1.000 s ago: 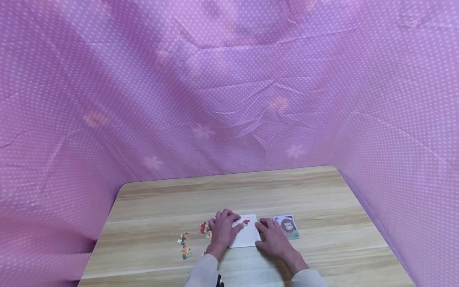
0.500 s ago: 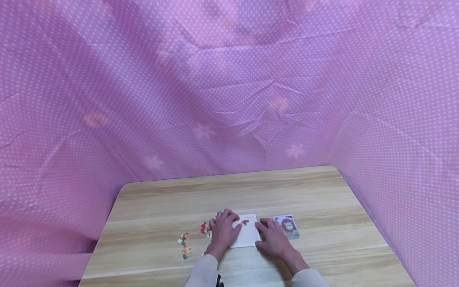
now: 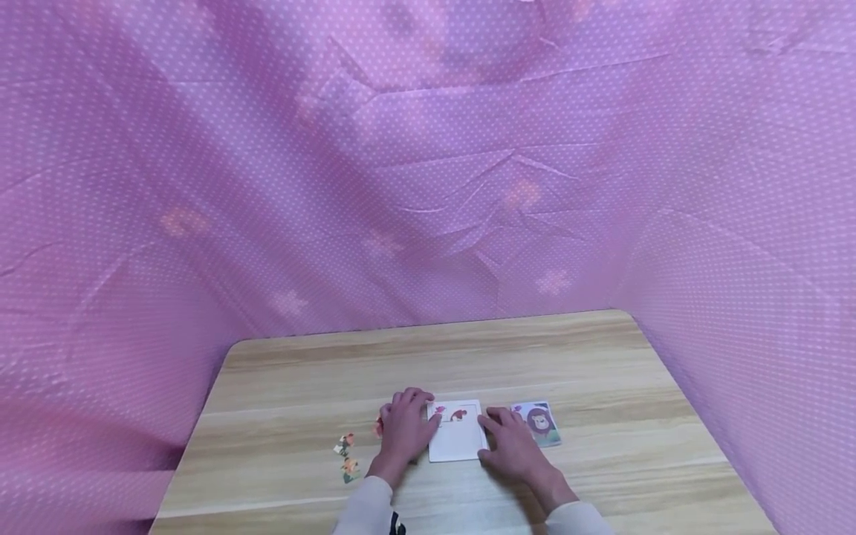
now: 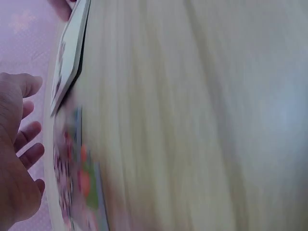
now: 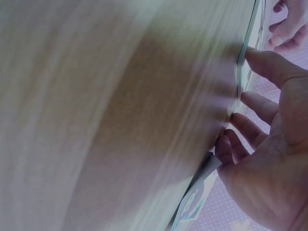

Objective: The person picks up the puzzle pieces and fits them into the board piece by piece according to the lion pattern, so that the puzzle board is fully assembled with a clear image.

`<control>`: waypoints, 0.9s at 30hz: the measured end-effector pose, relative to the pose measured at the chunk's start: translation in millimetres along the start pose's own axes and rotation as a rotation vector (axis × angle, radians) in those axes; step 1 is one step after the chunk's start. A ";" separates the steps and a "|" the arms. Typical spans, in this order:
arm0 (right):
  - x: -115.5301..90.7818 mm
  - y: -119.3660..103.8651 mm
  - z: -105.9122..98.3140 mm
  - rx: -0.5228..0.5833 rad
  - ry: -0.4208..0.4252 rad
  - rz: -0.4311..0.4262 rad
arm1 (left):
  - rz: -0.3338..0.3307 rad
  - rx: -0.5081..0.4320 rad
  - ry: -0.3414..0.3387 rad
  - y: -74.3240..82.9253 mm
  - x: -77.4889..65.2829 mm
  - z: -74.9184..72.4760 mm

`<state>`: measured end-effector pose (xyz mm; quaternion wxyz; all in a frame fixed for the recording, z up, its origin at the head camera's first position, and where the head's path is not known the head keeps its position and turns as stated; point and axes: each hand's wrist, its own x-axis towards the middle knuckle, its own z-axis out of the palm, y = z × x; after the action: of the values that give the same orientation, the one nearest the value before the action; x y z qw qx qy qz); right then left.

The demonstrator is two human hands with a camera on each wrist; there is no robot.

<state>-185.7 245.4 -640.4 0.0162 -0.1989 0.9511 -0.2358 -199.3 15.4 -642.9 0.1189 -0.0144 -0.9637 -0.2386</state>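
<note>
A white puzzle tray (image 3: 458, 446) lies flat near the table's front. Inside its upper part sit a reddish-brown puzzle piece (image 3: 458, 415) and a piece with pink (image 3: 439, 409). My left hand (image 3: 404, 431) is over the tray's left side, its fingers loosely spread and holding nothing; in the left wrist view that hand (image 4: 17, 144) shows apart from the tray (image 4: 71, 45). Along the tray's right edge, my right hand (image 3: 513, 447) rests with thumb and fingertips touching it. The right wrist view shows the thumb (image 5: 269, 65) against that edge.
Right of the tray lies a lion picture card (image 3: 539, 422), close to my right hand. Loose puzzle pieces (image 3: 350, 469) lie to the left, some hidden behind my left hand. The wooden table (image 3: 428, 357) is enclosed by pink dotted cloth (image 3: 428, 186).
My left hand has shifted left off the tray's upper part, uncovering the piece with pink and covering more loose pieces. The right hand stays at the tray's edge.
</note>
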 end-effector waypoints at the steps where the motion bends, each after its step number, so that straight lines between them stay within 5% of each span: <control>1: 0.5 -0.1 0.4 -0.004 -0.002 0.006 | -0.005 -0.005 -0.004 -2.8 1.0 -2.5; 16: 8.3 -6.3 3.5 -0.020 0.034 -0.010 | -0.038 -0.037 0.000 -34.4 5.4 -19.3; 27: 11.2 -4.5 5.5 -0.012 0.031 0.003 | -0.049 0.041 -0.041 -49.3 5.4 -28.3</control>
<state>-193.6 235.0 -642.6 0.0007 -0.1937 0.9530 -0.2329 -202.4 -41.6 -639.8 0.0936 0.0070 -0.9707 -0.2214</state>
